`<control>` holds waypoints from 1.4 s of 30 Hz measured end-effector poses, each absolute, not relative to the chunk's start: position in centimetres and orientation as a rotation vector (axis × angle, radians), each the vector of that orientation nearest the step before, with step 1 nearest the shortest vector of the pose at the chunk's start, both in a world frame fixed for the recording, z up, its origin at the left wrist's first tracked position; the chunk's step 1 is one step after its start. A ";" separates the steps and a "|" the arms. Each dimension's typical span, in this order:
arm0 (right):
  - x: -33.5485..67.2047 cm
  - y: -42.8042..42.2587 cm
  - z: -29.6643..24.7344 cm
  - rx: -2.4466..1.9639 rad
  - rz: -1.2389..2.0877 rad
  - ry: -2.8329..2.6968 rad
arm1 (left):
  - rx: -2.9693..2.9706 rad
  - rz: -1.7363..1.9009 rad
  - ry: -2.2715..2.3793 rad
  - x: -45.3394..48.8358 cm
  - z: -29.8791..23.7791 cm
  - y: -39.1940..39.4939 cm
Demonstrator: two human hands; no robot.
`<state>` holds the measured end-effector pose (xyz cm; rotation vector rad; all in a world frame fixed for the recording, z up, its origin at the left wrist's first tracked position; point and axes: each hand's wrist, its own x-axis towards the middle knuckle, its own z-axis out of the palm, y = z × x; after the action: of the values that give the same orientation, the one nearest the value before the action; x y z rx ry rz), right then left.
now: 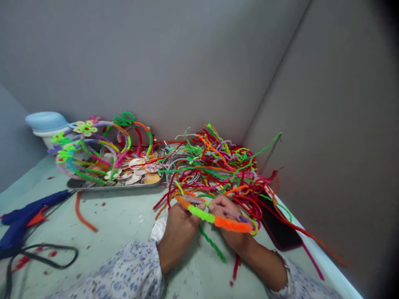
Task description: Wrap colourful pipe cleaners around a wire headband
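Note:
A curved headband (202,214), wrapped in orange and lime green pipe cleaner with yellow and purple parts at its right end, is held between both hands. My left hand (179,228) is closed around its left part. The fingers of my right hand (238,241) are pinched at a small lime green pipe cleaner (208,204) on the band's far side, close to my left fingertips. The band's front hides part of both hands. Under them, a green pipe cleaner (213,245) lies on the table.
Behind my hands spreads a tangled heap of pipe cleaners (218,162), beside wire-like rings (179,160). Finished headbands (109,145) stand in a metal tray (115,187) with round cutouts. A blue glue gun (34,207), its cord, a lidded container (48,124) and a dark phone (282,230) lie around.

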<state>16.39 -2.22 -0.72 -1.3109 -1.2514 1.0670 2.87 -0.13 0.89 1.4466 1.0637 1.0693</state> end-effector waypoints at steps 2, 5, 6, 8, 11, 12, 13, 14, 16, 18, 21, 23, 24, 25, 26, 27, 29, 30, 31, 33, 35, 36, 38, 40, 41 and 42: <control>16.4 -2.3 -1.0 -1.325 1.018 -1.280 | 1.443 1.081 1.085 2.9 0.7 -0.2; 16.6 -2.3 -1.6 -1.351 0.849 -1.370 | 1.452 1.078 1.160 2.8 0.5 -0.3; 16.7 -2.3 -1.8 -1.361 0.787 -1.406 | 1.461 1.087 1.166 2.8 0.5 -0.4; 16.8 -2.3 -1.8 -1.381 0.687 -1.475 | 1.476 1.119 1.153 2.8 0.4 -0.5; 16.8 -2.5 -1.5 -1.403 0.590 -1.556 | 1.477 1.152 1.104 2.9 0.2 -0.3; 16.8 -2.6 -1.4 -1.409 0.557 -1.576 | 1.478 1.153 1.088 2.9 0.0 -0.2; 16.8 -2.6 -1.3 -1.416 0.519 -1.591 | 1.471 1.176 1.089 2.9 -0.2 0.0; 16.8 -2.6 -1.2 -1.422 0.480 -1.606 | 1.467 1.185 1.098 3.0 -0.5 0.2; 16.7 -2.6 -1.2 -1.424 0.405 -1.637 | 1.471 1.174 1.133 3.0 -0.8 0.4; 16.7 -2.6 -1.3 -1.413 0.352 -1.670 | 1.489 1.145 1.169 3.1 -0.8 0.4; 16.7 -2.6 -1.4 -1.399 0.301 -1.703 | 1.497 1.151 1.199 3.1 -0.3 0.3; 16.7 -2.6 -1.6 -1.398 0.292 -1.699 | 1.495 1.163 1.211 3.1 -0.1 0.1; 16.7 -2.6 -1.6 -1.397 0.295 -1.692 | 1.494 1.163 1.219 3.2 0.0 0.1; 16.7 -2.5 -1.6 -1.397 0.305 -1.685 | 1.494 1.160 1.224 3.1 0.0 0.1; 16.6 -2.5 -1.6 -1.398 0.316 -1.676 | 1.491 1.159 1.225 3.1 0.0 0.1; 16.6 -2.5 -1.6 -1.401 0.330 -1.670 | 1.486 1.163 1.221 3.1 -0.1 0.0; 16.5 -2.4 -1.5 -1.404 0.358 -1.660 | 1.475 1.175 1.209 3.1 -0.1 0.0; 16.5 -2.4 -1.4 -1.401 0.374 -1.659 | 1.473 1.183 1.205 3.1 -0.2 0.0; 16.5 -2.4 -1.2 -1.396 0.389 -1.659 | 1.474 1.191 1.206 3.1 -0.2 0.0; 16.5 -2.5 -1.0 -1.386 0.413 -1.665 | 1.485 1.198 1.218 3.1 -0.1 0.0; 16.5 -2.6 -0.8 -1.382 0.423 -1.671 | 1.494 1.190 1.234 3.2 0.0 -0.1; 16.5 -2.7 -0.8 -1.383 0.425 -1.664 | 1.495 1.182 1.237 3.2 0.0 -0.1; 16.5 -2.7 -1.0 -1.394 0.454 -1.631 | 1.488 1.175 1.234 3.2 0.1 -0.2; 16.5 -2.7 -1.3 -1.418 0.548 -1.563 | 1.485 1.175 1.213 3.2 0.2 -0.4; 16.5 -2.6 -1.4 -1.428 0.617 -1.520 | 1.490 1.173 1.198 3.1 0.3 -0.6; 16.5 -2.6 -1.5 -1.430 0.691 -1.469 | 1.499 1.172 1.187 3.1 0.4 -0.7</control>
<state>16.47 -2.57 -1.49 -1.4303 -1.4693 0.6909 3.09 -0.73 0.36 1.4986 1.1867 1.1718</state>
